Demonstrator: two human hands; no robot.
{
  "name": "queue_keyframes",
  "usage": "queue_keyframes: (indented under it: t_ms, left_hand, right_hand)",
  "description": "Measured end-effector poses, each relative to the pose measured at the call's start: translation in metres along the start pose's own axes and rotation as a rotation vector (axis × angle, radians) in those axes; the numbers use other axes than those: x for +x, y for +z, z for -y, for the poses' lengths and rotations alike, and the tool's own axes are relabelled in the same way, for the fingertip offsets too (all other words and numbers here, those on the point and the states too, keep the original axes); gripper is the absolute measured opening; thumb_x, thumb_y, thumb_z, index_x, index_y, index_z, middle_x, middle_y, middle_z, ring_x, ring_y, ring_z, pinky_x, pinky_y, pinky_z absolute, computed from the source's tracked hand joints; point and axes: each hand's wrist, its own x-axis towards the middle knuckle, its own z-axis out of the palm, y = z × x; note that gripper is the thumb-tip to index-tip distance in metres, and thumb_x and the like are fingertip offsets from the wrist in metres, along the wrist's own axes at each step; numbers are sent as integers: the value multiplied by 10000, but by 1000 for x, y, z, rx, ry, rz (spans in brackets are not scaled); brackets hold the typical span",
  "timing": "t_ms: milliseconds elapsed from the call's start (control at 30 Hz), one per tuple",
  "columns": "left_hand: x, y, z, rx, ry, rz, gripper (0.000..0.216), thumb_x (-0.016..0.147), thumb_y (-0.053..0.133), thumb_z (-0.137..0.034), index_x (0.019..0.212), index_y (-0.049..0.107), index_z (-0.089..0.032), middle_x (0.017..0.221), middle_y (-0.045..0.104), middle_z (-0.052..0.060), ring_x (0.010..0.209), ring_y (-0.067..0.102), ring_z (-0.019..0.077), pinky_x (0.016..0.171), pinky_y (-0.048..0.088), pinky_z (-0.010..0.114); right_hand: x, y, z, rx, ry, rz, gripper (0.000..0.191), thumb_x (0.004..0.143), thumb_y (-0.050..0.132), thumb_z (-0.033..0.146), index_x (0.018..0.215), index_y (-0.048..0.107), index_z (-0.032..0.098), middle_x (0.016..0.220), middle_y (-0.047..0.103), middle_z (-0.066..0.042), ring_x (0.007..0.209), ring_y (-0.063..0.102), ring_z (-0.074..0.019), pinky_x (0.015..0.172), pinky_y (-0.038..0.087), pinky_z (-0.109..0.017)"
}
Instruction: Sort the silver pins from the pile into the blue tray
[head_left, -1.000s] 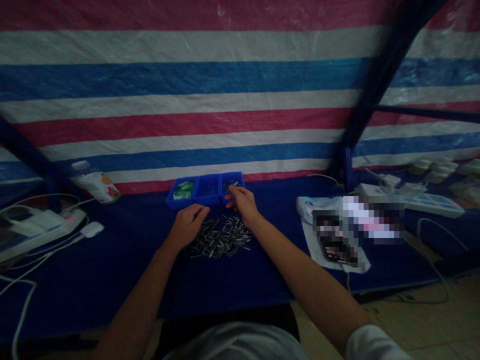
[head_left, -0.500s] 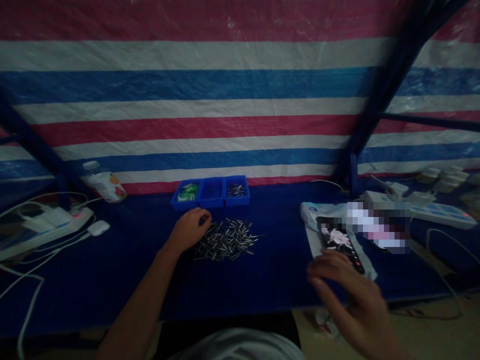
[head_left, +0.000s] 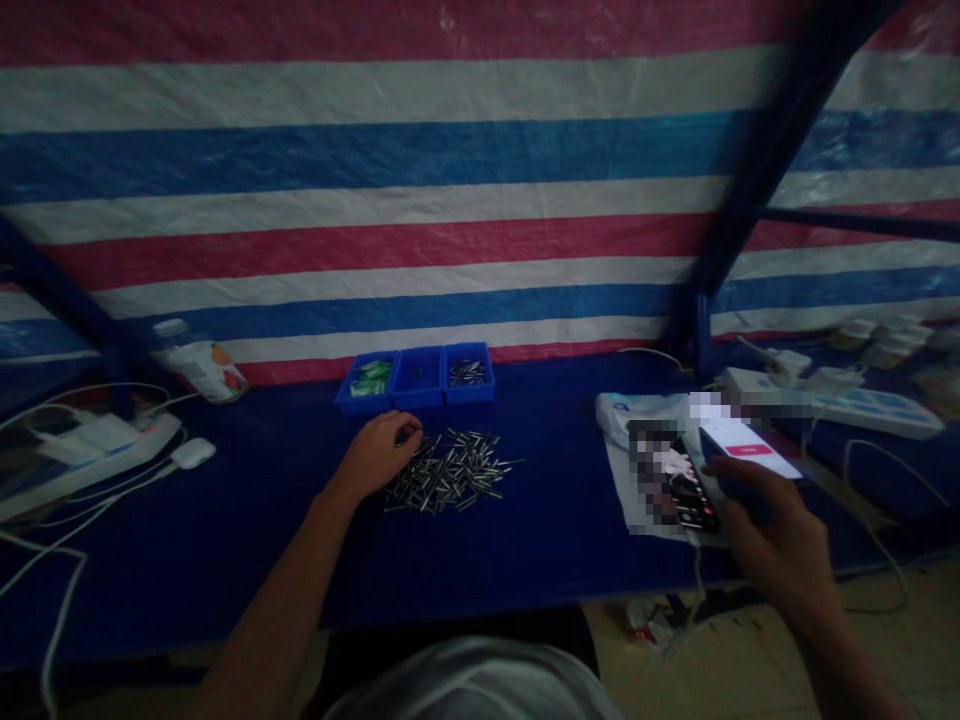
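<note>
Showing an orange and red fruit print on the label of a bottle (head_left: 206, 370), left of and beyond a heap of metal pins (head_left: 450, 475), with lettering too small to read. Displaying a red block on a bright phone (head_left: 757, 450), well right of the heap, with words too blurred to make out.

Resting the left hand (head_left: 382, 450) at the left edge of the heap, with fingers curled narrowly toward the thumb — leaving unclear any pin inside that curl. Reaching out well to the right of the heap with the right hand (head_left: 776, 525), at the near edge of the bright phone, with thumb and forefinger parted — leaving any grip or contact there unclear. Having a second phone (head_left: 686, 480) lying just beside the bright one, nearer to the heap.

Spreading the pins loosely over the blue table (head_left: 562, 500) between the hands, right beside the left and well apart from the right. Lining up three blue bins (head_left: 420, 398) just beyond the heap, with green packets (head_left: 371, 378) in the leftmost and small metal parts (head_left: 469, 375) in the rightmost.
</note>
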Motion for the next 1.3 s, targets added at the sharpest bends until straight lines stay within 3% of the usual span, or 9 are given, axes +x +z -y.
queue_keyframes:
  t_ms: [133,267,533,800,933,1300]
  left_hand:
    - [0,1,0,8,6,16,217,855,490,-312,913,662,-192,889,668,56,839,606,204,794,452,344]
    - [-1,0,-3,-6,-8,12,221,862,489,-323,906,664,-195,879,667,48,821,608,200,766,447,331]
    - [-1,-1,-4,-43,-14,25,217,867,490,-320,900,665,-195,873,670,43,795,612,187,732,446,307]
    - [-1,0,-4,-54,-22,30,209,864,503,-318,899,665,-190,864,666,40,786,608,185,732,447,309]
    - [0,0,-4,-51,-29,37,210,864,500,-318,902,664,-192,864,666,39,783,607,185,730,441,310]
    - [0,2,-1,-53,-23,31,240,859,490,-351,913,668,-199,875,669,45,789,604,186,727,452,312]
  right_hand:
    - [-2,2,-5,9,-20,13,279,786,488,337,1014,616,240,1120,643,-78,1082,584,-286,889,477,-443]
    - [-1,2,-10,-7,-10,43,357,759,505,354,1086,586,237,1165,616,-94,1064,577,-301,869,480,-456]
    - [0,2,-8,-21,-7,63,428,750,525,426,1131,547,234,1133,610,-104,1047,578,-321,827,499,-456]
    - [-3,1,-12,25,-68,124,448,803,516,401,1223,498,244,1032,645,-69,1089,581,-301,931,459,-467]
    - [-5,1,-13,61,-42,114,399,796,526,398,1165,530,244,1049,643,-72,1081,591,-301,939,449,-458]
    - [-4,0,-11,97,8,115,484,756,528,372,1218,511,229,967,676,-76,1054,609,-314,901,466,-451]
